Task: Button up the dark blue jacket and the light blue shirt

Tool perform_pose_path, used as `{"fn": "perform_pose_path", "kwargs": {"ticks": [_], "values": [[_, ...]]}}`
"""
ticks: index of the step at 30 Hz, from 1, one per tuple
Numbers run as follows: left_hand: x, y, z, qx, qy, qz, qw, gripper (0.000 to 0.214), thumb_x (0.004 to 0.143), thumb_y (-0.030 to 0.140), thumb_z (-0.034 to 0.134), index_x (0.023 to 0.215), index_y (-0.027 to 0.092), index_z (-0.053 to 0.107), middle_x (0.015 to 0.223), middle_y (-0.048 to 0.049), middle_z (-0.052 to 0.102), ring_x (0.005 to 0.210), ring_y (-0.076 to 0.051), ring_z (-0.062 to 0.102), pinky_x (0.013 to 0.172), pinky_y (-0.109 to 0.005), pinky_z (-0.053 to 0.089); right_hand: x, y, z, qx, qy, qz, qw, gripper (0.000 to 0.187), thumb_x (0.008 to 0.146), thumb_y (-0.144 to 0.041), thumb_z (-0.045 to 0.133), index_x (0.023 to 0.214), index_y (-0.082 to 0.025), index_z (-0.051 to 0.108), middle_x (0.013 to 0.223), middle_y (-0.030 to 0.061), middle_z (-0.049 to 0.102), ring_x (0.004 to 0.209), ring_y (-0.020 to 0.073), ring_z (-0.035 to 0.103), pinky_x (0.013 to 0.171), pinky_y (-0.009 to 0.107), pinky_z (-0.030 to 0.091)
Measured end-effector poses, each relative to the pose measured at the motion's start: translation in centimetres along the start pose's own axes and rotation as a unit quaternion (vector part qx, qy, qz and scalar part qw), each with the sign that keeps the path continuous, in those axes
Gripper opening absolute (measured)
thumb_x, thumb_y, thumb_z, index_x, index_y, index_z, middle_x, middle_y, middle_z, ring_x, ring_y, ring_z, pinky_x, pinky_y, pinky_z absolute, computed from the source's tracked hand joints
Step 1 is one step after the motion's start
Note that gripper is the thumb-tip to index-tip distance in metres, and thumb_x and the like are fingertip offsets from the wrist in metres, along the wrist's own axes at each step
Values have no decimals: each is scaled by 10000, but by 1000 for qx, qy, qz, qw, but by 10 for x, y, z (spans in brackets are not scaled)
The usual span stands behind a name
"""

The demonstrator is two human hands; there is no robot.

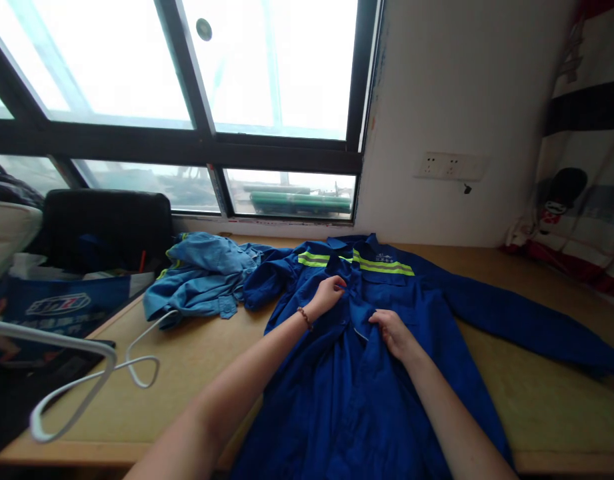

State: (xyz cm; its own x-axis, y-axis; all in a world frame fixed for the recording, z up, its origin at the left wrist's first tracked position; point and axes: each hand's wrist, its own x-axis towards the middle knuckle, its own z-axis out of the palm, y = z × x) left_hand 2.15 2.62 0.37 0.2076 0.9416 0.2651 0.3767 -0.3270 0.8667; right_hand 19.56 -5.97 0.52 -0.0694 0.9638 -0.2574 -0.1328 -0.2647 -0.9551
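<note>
A dark blue work jacket (pixel 367 373) with yellow reflective stripes across the chest lies spread flat on the wooden table (pixel 201 353), one sleeve stretched out to the right. My left hand (pixel 327 293), a bead bracelet at its wrist, pinches the front placket just below the collar. My right hand (pixel 393 333) grips the fabric edge a little lower, at the middle of the chest. Both hands have their fingers closed on the cloth.
A crumpled lighter blue garment (pixel 201 280) lies left of the jacket. A white hanger (pixel 87 380) sits at the table's left front edge. A blue bag (pixel 57 307) and a black chair back (pixel 107 227) stand left; a window and a wall socket (pixel 451 167) are behind.
</note>
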Motion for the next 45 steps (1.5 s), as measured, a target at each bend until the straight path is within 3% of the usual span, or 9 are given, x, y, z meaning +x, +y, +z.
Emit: {"fn": "perform_pose_path", "kwargs": {"ticks": [3, 5, 7, 14, 21, 26, 32, 36, 45], "values": [[-30, 6, -14, 7, -80, 27, 996, 145, 641, 155, 582, 775, 158, 637, 751, -29, 632, 657, -129, 561, 604, -207, 418, -7, -8, -1, 69, -61, 67, 993, 34, 567, -165, 528, 550, -177, 501, 492, -49, 527, 431, 81, 456, 419, 181, 346], [-51, 8, -17, -2, -161, 26, 987, 153, 664, 196, 583, 802, 164, 641, 745, -24, 632, 633, -124, 554, 583, -204, 416, -12, -13, -1, 83, -120, 79, 986, 42, 581, -163, 514, 597, -171, 551, 560, -23, 581, 480, 94, 505, 459, 192, 391], [-66, 8, -17, 2, -197, 28, 980, 169, 676, 214, 581, 830, 173, 640, 754, -20, 626, 624, -121, 543, 574, -201, 410, -15, -17, 0, 94, -163, 67, 980, 117, 584, -152, 513, 665, -168, 595, 632, -2, 620, 528, 107, 543, 502, 205, 423], [-78, 9, -13, 108, -117, 52, 986, 141, 659, 213, 611, 795, 174, 607, 763, -19, 569, 616, -120, 505, 566, -215, 377, -15, -15, 1, 64, -132, 3, 989, 217, 593, -179, 533, 776, -199, 647, 749, 36, 668, 649, 160, 607, 633, 274, 470], [-79, 9, -16, 163, -107, 51, 979, 166, 653, 288, 641, 687, 164, 537, 680, -5, 565, 643, -142, 513, 568, -235, 360, -14, -14, 2, 8, -183, 38, 982, 197, 608, -202, 544, 749, -176, 678, 788, 68, 680, 731, 178, 618, 681, 264, 462], [-79, 7, -9, -55, -128, -71, 988, 230, 701, 373, 585, 698, 163, 492, 571, 6, 574, 505, -134, 551, 490, -238, 409, -11, -5, 11, 6, -186, 45, 982, 253, 583, -162, 580, 809, -141, 689, 724, 53, 682, 620, 133, 602, 596, 218, 449], [-75, 13, -5, -308, -121, -166, 929, 282, 615, 316, 684, 734, 133, 506, 625, -39, 637, 524, -138, 607, 534, -258, 486, -10, -2, 19, 53, -139, 15, 989, 262, 578, -151, 576, 812, -141, 693, 686, 45, 681, 593, 138, 604, 592, 232, 463], [-76, 20, -8, -363, -106, -164, 911, 295, 596, 278, 709, 755, 119, 518, 674, -61, 658, 570, -142, 627, 582, -262, 503, -10, -6, 16, 86, -125, -2, 988, 281, 584, -143, 561, 833, -137, 692, 721, 59, 686, 613, 154, 614, 611, 255, 479], [-79, 23, -7, -362, -104, -169, 911, 286, 587, 274, 719, 734, 105, 542, 656, -67, 659, 576, -167, 641, 585, -275, 514, -12, -7, 14, 70, -133, -14, 989, 236, 657, -259, 619, 845, -133, 683, 721, 71, 682, 618, 157, 619, 606, 266, 479]]}}
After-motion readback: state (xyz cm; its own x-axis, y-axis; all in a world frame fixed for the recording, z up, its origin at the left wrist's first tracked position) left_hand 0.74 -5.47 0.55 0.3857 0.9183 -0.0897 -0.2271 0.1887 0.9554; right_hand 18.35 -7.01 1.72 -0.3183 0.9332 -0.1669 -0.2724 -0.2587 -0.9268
